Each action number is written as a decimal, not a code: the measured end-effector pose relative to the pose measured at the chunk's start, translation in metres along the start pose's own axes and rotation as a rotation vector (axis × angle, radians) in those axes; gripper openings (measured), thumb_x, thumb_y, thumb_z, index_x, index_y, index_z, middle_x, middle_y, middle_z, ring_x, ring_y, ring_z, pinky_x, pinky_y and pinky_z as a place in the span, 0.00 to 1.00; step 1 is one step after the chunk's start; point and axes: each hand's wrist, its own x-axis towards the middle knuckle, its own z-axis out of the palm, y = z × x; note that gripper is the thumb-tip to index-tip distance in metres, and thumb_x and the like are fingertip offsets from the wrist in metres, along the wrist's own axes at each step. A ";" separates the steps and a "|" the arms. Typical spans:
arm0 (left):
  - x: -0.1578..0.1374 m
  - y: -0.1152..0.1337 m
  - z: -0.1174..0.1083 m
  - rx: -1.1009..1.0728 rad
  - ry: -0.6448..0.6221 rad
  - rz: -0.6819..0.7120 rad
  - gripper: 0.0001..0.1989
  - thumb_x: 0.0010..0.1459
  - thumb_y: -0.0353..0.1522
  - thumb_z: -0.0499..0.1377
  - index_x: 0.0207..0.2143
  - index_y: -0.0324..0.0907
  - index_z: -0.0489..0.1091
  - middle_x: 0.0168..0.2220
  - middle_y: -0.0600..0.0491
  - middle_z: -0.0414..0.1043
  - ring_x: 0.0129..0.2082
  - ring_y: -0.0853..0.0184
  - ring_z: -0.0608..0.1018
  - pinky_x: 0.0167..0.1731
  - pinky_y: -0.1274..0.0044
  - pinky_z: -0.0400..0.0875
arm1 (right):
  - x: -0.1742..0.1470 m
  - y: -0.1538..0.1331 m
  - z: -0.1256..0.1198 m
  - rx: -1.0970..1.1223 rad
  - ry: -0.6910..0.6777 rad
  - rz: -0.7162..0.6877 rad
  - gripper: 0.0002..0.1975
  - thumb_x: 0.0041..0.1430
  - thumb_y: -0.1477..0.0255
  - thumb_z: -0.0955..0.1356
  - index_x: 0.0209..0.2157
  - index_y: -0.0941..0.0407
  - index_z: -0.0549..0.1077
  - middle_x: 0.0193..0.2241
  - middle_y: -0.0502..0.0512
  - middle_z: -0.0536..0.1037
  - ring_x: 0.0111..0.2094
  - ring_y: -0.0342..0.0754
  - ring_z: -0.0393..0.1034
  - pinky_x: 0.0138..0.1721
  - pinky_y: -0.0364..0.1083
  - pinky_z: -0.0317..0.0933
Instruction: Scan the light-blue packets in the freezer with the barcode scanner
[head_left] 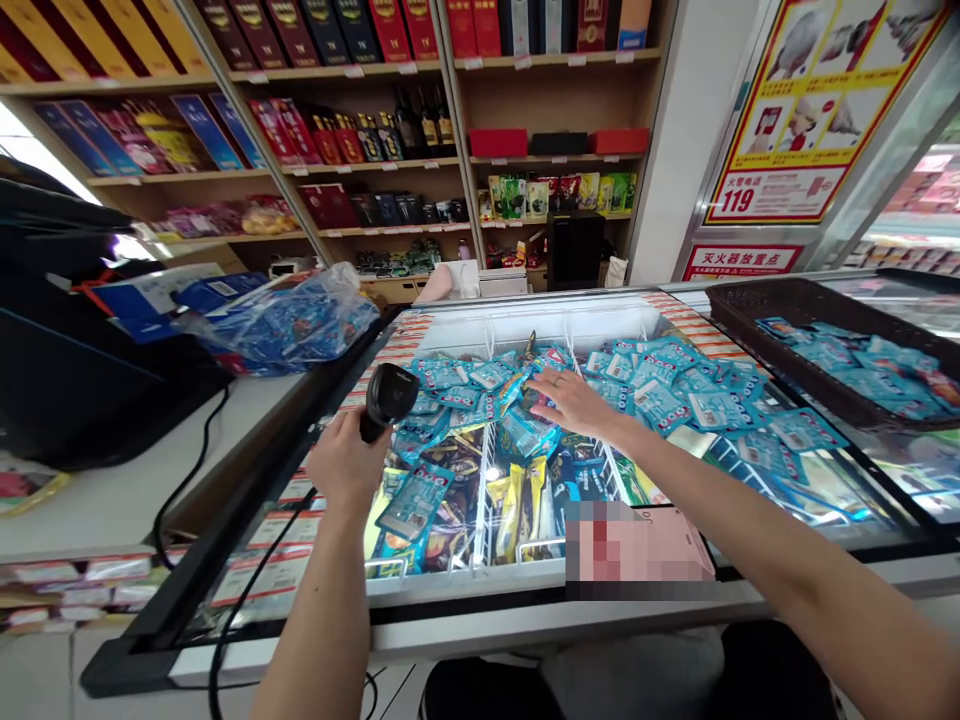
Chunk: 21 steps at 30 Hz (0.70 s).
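The left hand (346,455) is curling around a black handheld scanner (392,393), gripping its handle below the rounded head. The right hand (574,400) is reaching across the middle of the freezer (420,637), its fingers loosely spread and palm facing down. It is hovering over or resting on the blue packets (660,403); I cannot tell whether the fingertips are touching them.

These packets are lying in an overlapping heap, covering the back of the wire baskets (485,490) and spilling toward the right. Nearer the person, yellow packs (510,510) are showing inside the middle basket. A flat pink object (691,540), partly pixelated, is lying at the freezer's front edge, under the right forearm.

The scanner's cable (217,650) is trailing down past the left forearm. At the right, a dark tray (757,362) is holding more blue packets. At the left, a clear plastic bag (341,310) is sitting on the worktop (251,405). Behind, wooden shelves (360,72) are carrying boxes and bottles (431,125).
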 end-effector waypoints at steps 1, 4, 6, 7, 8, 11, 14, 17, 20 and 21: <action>-0.001 -0.005 0.002 -0.011 -0.002 -0.014 0.20 0.54 0.43 0.54 0.47 0.45 0.67 0.41 0.48 0.73 0.37 0.59 0.74 0.26 0.74 0.55 | 0.016 -0.007 0.004 0.011 -0.014 -0.010 0.27 0.63 0.56 0.57 0.60 0.51 0.58 0.59 0.56 0.62 0.61 0.51 0.52 0.59 0.55 0.47; -0.002 -0.017 0.007 -0.039 -0.027 -0.045 0.21 0.54 0.45 0.54 0.46 0.45 0.68 0.41 0.48 0.73 0.38 0.58 0.74 0.26 0.74 0.56 | 0.063 -0.026 0.017 0.044 -0.040 0.035 0.31 0.62 0.51 0.54 0.62 0.49 0.54 0.62 0.55 0.56 0.62 0.54 0.48 0.59 0.56 0.47; -0.001 -0.023 0.009 -0.054 -0.047 -0.055 0.21 0.53 0.46 0.54 0.46 0.45 0.68 0.40 0.48 0.73 0.38 0.58 0.74 0.26 0.74 0.56 | 0.090 -0.038 0.027 0.084 -0.080 0.059 0.35 0.59 0.46 0.53 0.63 0.48 0.50 0.64 0.54 0.53 0.63 0.56 0.45 0.60 0.58 0.45; -0.001 -0.025 0.010 -0.056 -0.049 -0.061 0.21 0.53 0.46 0.54 0.46 0.45 0.68 0.40 0.48 0.73 0.38 0.58 0.74 0.26 0.74 0.56 | 0.103 -0.044 0.032 0.102 -0.095 0.072 0.37 0.57 0.44 0.53 0.64 0.47 0.49 0.64 0.54 0.51 0.64 0.57 0.44 0.60 0.60 0.44; 0.000 -0.027 0.011 -0.058 -0.048 -0.065 0.21 0.54 0.46 0.54 0.46 0.46 0.68 0.40 0.49 0.74 0.38 0.58 0.74 0.26 0.74 0.56 | 0.115 -0.049 0.037 0.119 -0.106 0.086 0.39 0.56 0.43 0.53 0.64 0.47 0.48 0.64 0.55 0.50 0.64 0.58 0.43 0.60 0.62 0.43; 0.002 -0.031 0.012 -0.060 -0.017 -0.094 0.20 0.54 0.44 0.55 0.46 0.45 0.68 0.40 0.49 0.73 0.39 0.58 0.74 0.26 0.74 0.56 | 0.148 -0.064 0.050 0.167 -0.122 0.119 0.41 0.53 0.40 0.52 0.64 0.46 0.47 0.65 0.54 0.48 0.64 0.61 0.40 0.59 0.66 0.41; 0.003 -0.033 0.014 -0.070 0.012 -0.124 0.19 0.54 0.43 0.55 0.46 0.46 0.67 0.40 0.49 0.73 0.39 0.58 0.74 0.26 0.73 0.57 | 0.179 -0.077 0.061 0.207 -0.169 0.106 0.43 0.50 0.38 0.53 0.64 0.44 0.46 0.66 0.53 0.45 0.65 0.64 0.37 0.59 0.68 0.39; 0.003 -0.034 0.014 -0.087 0.016 -0.132 0.19 0.54 0.42 0.55 0.47 0.46 0.67 0.39 0.48 0.73 0.39 0.58 0.74 0.27 0.73 0.58 | 0.205 -0.088 0.074 0.232 -0.248 0.104 0.45 0.47 0.36 0.54 0.64 0.41 0.45 0.66 0.52 0.42 0.65 0.67 0.34 0.57 0.71 0.37; 0.003 -0.034 0.013 -0.093 0.005 -0.139 0.18 0.55 0.42 0.55 0.47 0.46 0.68 0.39 0.49 0.73 0.39 0.58 0.74 0.27 0.73 0.58 | 0.217 -0.094 0.086 0.225 -0.322 0.114 0.45 0.47 0.36 0.55 0.63 0.41 0.46 0.66 0.52 0.44 0.64 0.68 0.35 0.56 0.74 0.34; 0.003 -0.034 0.013 -0.093 0.000 -0.141 0.18 0.55 0.42 0.55 0.46 0.46 0.68 0.40 0.48 0.73 0.39 0.58 0.74 0.27 0.73 0.57 | 0.217 -0.095 0.090 0.217 -0.318 0.113 0.44 0.47 0.37 0.55 0.63 0.40 0.47 0.66 0.51 0.46 0.64 0.68 0.36 0.56 0.74 0.33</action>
